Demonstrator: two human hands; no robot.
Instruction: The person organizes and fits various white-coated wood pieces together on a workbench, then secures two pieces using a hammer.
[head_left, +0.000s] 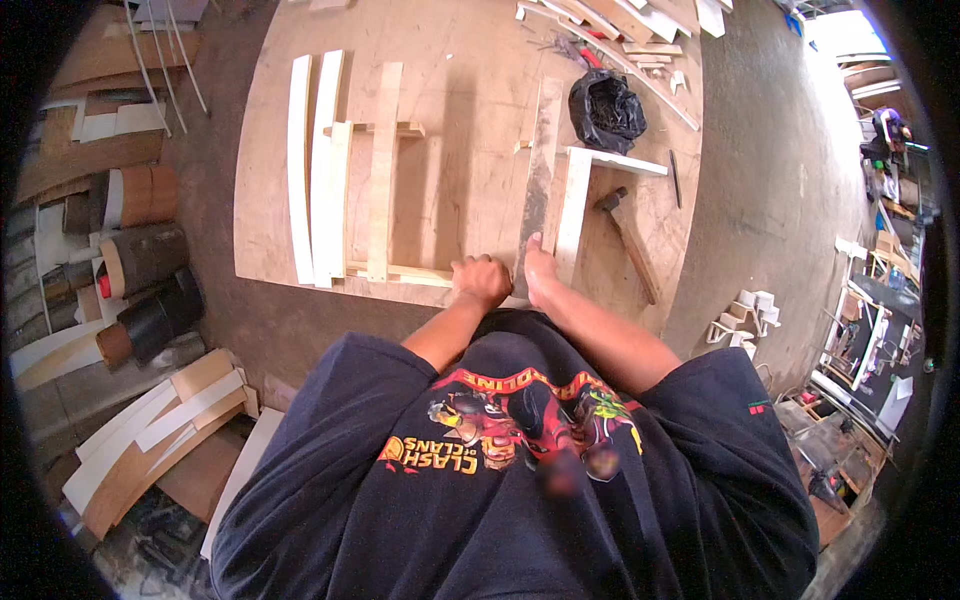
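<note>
Stained board [541, 165] looks stiff, best edge-gripped; my partly open right hand [540, 270] touches its near end, curled left hand [483, 281] beside it, holds unclear.

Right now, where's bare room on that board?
The brown wooden board is bare between the pale wooden frame and the greyish wooden strip; another patch lies right of the wooden-handled hammer. The far right corner is crowded with pale wood scraps and a crumpled black plastic bag.
</note>
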